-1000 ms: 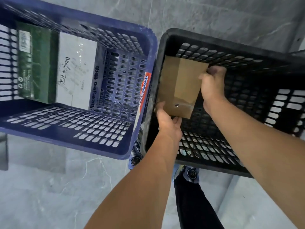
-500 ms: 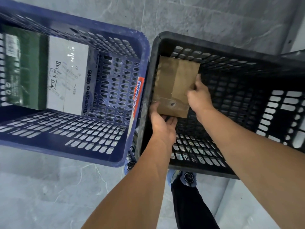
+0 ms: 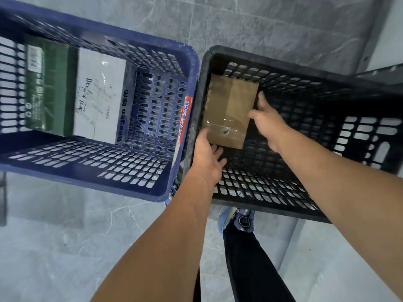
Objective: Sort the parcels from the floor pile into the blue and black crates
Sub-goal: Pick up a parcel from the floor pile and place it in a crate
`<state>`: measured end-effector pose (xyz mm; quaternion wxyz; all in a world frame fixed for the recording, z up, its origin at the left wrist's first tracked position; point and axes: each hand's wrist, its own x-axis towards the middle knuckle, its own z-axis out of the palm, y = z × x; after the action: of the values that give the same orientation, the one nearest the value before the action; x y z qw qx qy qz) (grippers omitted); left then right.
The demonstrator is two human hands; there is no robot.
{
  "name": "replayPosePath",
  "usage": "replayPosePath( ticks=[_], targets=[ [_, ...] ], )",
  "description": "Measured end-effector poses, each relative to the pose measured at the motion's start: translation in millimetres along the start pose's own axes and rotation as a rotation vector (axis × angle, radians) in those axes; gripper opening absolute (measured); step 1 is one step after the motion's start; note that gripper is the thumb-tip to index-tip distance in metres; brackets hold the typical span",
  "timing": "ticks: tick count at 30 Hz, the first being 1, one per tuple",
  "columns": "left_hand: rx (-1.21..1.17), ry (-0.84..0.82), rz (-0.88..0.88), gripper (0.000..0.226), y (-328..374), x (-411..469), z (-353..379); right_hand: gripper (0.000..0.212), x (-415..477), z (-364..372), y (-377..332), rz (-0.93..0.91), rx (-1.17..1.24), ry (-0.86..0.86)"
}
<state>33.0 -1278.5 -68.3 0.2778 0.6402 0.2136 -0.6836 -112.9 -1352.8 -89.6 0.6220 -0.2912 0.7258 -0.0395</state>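
1 brown parcel (image 3: 229, 110), black crate (image 3: 283, 64) (against left wall). Contact: left hand (image 3: 207, 158), right hand (image 3: 268, 123); fingers (image 3: 261, 98) straight, touching edges, gripping nothing. Advice: seat flat, flush into corner.

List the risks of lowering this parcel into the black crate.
The left hand has fingers at the near edge of the brown parcel, beside the black crate wall; they may get pinched. The right hand only touches its side with straight fingers; if not yet down, the parcel may slip and land tilted.
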Motion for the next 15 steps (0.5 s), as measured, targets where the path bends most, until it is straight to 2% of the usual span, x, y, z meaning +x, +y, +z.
replayPosePath(
  ticks=[8, 12, 15],
  targets=[
    [0.285, -0.211, 0.15, 0.067, 26, -120, 6, 0.062, -107, -15, -50, -0.068, 0.21, 0.022],
    [0.284, -0.181, 0.349, 0.059, 67, -198, 6, 0.057, -182, -26, -97, -0.108, 0.278, 0.04],
    [0.294, -0.163, 0.417, 0.059, 100, -264, -1, 0.057, -245, -34, -141, -0.144, 0.308, 0.04]
  ],
)
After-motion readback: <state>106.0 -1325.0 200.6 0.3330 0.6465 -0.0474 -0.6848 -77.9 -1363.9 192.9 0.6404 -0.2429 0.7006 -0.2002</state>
